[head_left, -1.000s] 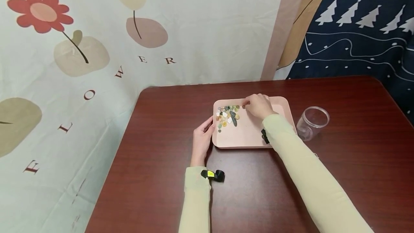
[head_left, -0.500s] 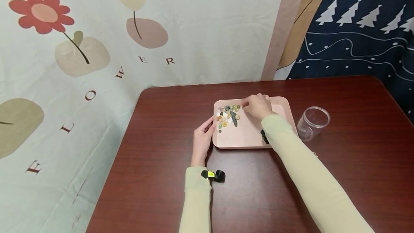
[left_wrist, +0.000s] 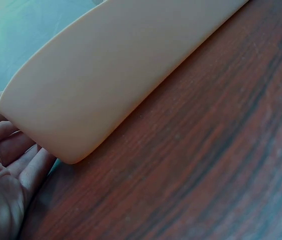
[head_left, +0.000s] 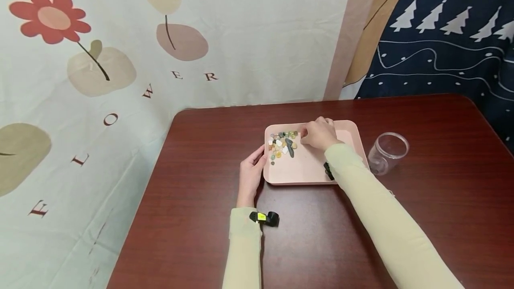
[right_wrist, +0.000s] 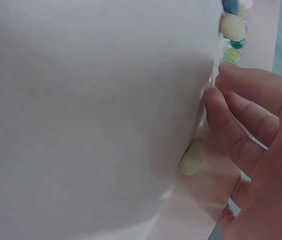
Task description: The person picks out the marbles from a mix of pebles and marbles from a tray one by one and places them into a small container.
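A pink tray [head_left: 305,168] lies on the table, with a cluster of small coloured pebbles [head_left: 279,143] in its left part. My left hand [head_left: 250,173] rests against the tray's left side; in the left wrist view its fingers [left_wrist: 33,167] lie rather straight along the outer wall. Over the tray's far middle, my right hand [head_left: 321,133] has thumb and fingertips together. The right wrist view shows a small reddish pebble [right_wrist: 222,85] pinched there, mostly hidden by the fingers. A pale yellow-green pebble [right_wrist: 193,159] lies on the tray below that hand.
A clear lidless jar [head_left: 388,153] stands on the brown table [head_left: 305,235], just right of the tray. Printed cloth [head_left: 257,35] hangs behind the table's far edge. My right forearm [head_left: 377,200] reaches across the tray's near right corner.
My right fingertips have drawn in slightly, and the reddish pebble seen at them a second ago is now mostly hidden. The left hand, tray and jar stay put.
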The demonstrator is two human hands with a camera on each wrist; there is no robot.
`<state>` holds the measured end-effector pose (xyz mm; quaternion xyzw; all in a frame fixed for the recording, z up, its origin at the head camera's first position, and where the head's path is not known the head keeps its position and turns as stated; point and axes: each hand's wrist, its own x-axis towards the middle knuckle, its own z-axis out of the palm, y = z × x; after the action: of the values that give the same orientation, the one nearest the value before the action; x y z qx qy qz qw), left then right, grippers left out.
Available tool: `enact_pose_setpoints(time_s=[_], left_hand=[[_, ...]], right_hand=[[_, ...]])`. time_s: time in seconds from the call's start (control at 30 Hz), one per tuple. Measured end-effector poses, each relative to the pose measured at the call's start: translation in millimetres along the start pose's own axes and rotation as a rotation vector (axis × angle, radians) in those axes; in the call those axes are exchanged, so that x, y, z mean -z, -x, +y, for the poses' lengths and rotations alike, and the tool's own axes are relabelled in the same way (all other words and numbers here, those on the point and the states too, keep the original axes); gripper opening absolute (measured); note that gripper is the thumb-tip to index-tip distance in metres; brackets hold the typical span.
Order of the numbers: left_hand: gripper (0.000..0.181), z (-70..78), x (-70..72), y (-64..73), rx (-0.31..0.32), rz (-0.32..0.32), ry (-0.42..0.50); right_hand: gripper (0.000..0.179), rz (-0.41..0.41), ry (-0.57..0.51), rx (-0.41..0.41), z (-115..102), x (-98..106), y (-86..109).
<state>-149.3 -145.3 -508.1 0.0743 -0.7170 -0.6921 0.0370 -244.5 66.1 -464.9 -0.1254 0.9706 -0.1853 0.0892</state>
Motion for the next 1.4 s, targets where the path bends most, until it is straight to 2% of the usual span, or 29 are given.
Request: enact_pose_setpoints(time_s=[0.2,0.53,0.73,0.87,1.13,1.4], left_hand=[[0.032,-7.2,0.7,-3.0,-0.042,0.027,-0.017],[0.032,-8.7,0.8,-0.1,-0.035,0.018,-0.033],[0.031,-11.2,0.5,-1.2,-0.053,0.020,-0.035],[0.032,-11.7,-0.1,-1.4,-0.040,0.022,-0.039],[0.031,-11.5,-0.3,-1.4,-0.027,0.023,-0.038],[0.032,-9.9,0.3,-1.4,-0.012,0.018,-0.032]], right_hand=[[0.008,0.001,-0.118,0.012,0.5,7.1,-1.1],[0.016,0.009,-0.315,-0.006,5.4,12.9,5.1],[0.013,0.041,-0.340,0.007,4.9,17.3,6.3],[0.011,0.071,-0.353,0.017,0.4,21.3,9.4],[0.014,0.113,-0.461,0.049,-4.9,31.0,22.9],[0.017,0.125,-0.512,0.089,-6.7,37.6,39.4]])
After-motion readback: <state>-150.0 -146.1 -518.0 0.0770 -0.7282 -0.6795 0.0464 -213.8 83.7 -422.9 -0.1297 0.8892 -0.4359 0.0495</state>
